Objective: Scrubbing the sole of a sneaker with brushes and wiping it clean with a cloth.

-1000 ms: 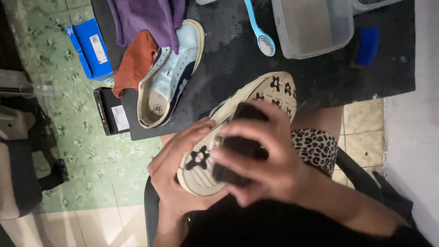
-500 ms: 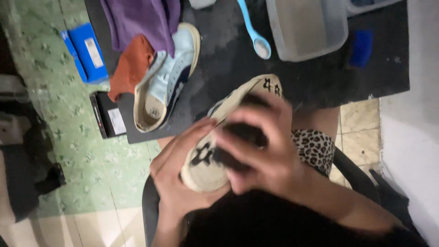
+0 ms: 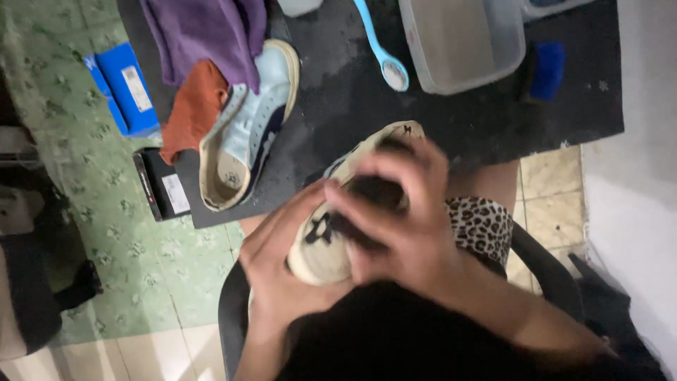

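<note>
My left hand [image 3: 282,271] cups the heel end of a cream sneaker [image 3: 321,250] held sole up over my lap. The sole carries dark star marks. My right hand [image 3: 402,226] presses a dark brush [image 3: 374,194] against that sole, fingers wrapped over its top. A second sneaker [image 3: 243,137], pale blue with a cream sole, lies on its side on the black mat [image 3: 331,92] beyond the hands.
On the mat lie a purple cloth [image 3: 204,32], an orange cloth [image 3: 190,106], a light blue spoon [image 3: 384,49], a clear plastic tub [image 3: 462,39] and a blue brush [image 3: 546,67]. A blue box [image 3: 127,85] and a black box [image 3: 162,187] sit on the green floor at left.
My right hand with the brush has slid along the sole toward the heel, covering more of it. The view shifted slightly.
</note>
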